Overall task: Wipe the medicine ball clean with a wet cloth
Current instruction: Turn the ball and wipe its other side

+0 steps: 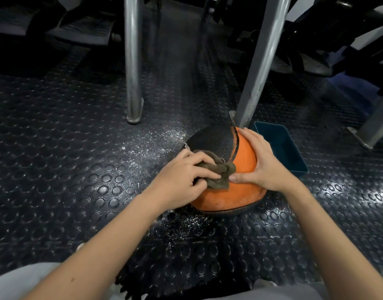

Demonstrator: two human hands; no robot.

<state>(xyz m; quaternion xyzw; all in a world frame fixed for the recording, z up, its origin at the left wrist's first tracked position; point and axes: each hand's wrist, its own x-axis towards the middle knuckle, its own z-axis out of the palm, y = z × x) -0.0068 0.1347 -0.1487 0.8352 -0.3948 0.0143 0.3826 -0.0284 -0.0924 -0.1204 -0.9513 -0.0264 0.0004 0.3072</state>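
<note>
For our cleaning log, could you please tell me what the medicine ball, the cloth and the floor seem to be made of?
Medicine ball: probably rubber or similar synthetic, matte, going by its grainy orange and black panels.
Cloth: soft fabric, olive-brown, bunched into limp folds under the left hand.
Floor: likely rubber matting, dark with raised round studs and a sheen.
</note>
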